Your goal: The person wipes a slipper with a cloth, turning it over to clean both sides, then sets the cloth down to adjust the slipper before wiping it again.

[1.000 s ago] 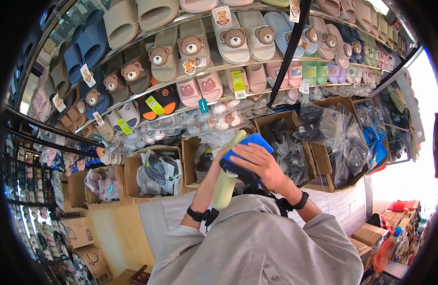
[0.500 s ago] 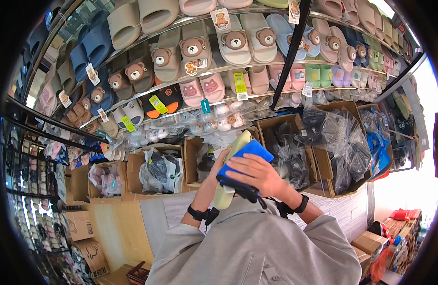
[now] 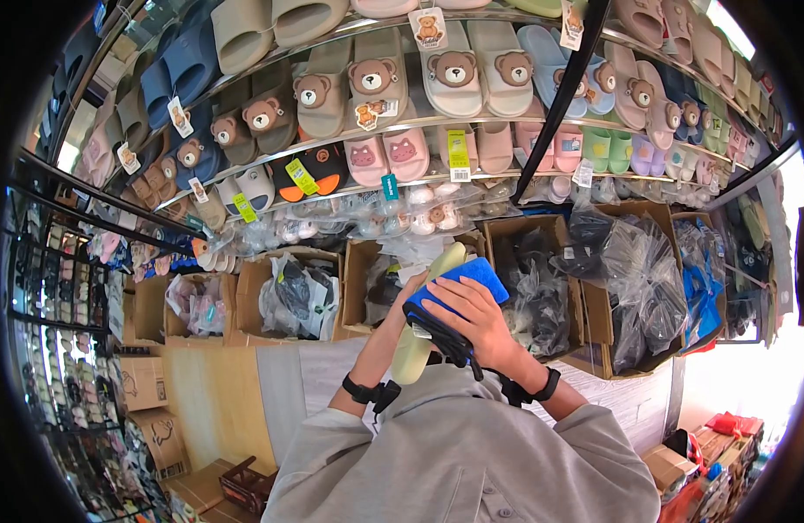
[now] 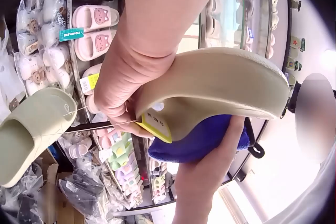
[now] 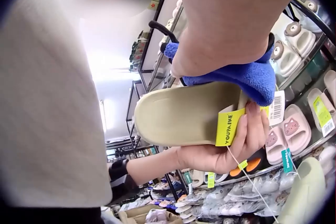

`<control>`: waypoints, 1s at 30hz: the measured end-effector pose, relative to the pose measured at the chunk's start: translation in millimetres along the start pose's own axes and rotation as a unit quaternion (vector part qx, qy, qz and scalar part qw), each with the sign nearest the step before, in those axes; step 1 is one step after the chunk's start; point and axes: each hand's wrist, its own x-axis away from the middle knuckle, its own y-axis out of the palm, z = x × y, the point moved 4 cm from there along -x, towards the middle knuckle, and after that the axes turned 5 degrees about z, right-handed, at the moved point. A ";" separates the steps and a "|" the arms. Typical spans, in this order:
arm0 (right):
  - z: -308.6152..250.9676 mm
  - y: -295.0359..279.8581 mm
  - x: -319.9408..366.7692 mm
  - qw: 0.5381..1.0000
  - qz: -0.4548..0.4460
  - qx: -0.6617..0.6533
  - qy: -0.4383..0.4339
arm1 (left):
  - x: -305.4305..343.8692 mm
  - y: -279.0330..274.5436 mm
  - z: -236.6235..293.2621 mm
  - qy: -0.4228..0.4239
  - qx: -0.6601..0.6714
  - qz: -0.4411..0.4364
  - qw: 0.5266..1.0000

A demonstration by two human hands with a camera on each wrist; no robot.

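One green slipper [image 3: 410, 356] was held up in front of the grey shirt [image 3: 459, 444], between the two hands. The left hand [image 3: 413, 289] gripped it near the strap, its fingers curled round the edge. The right hand [image 3: 479, 318] held a blue cloth [image 3: 480, 275] against the slipper's strap, its fingers bent over the cloth and partly spread. How far the thumb reached round was hard to tell. Black trim and a black loop [image 4: 256, 151] showed at the cloth's edge. A yellow tag [image 5: 229, 128] stood at the slipper's opening, right by the left fingers, and a thin string [image 5: 253, 183] ran from it towards a second slipper [image 4: 41, 129], also green, which hung apart from the first. Each wrist had a black band, the left band [image 3: 364, 390] and the right band [image 3: 546, 386]. Beyond the hands, several shelves [image 3: 332, 137] bore rows of slippers, some with bear faces, others pink with cat faces. Below them stood open cardboard boxes [image 3: 596, 315] with plastic bags [image 3: 637, 281] inside, some of the bags dark and some clear
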 end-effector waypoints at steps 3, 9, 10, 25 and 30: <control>-8.2 4.1 -3.1 1.000 -0.016 -0.018 -0.020 | 3.1 -2.8 0.5 0.001 -0.002 0.010 1.000; -20.5 9.0 -11.5 0.989 -0.079 -0.038 -0.117 | 12.6 -8.5 5.9 0.018 -0.031 0.057 0.998; -16.7 4.1 -15.8 0.991 -0.077 -0.047 -0.104 | 19.5 -4.6 5.4 0.023 -0.031 0.054 0.998; -23.1 3.5 -6.6 0.995 -0.047 -0.046 -0.075 | 22.1 -1.2 5.0 0.022 0.023 0.004 0.999; -4.3 5.5 -0.6 0.990 -0.068 -0.092 -0.085 | 23.1 -27.3 -11.5 0.045 0.011 0.099 0.994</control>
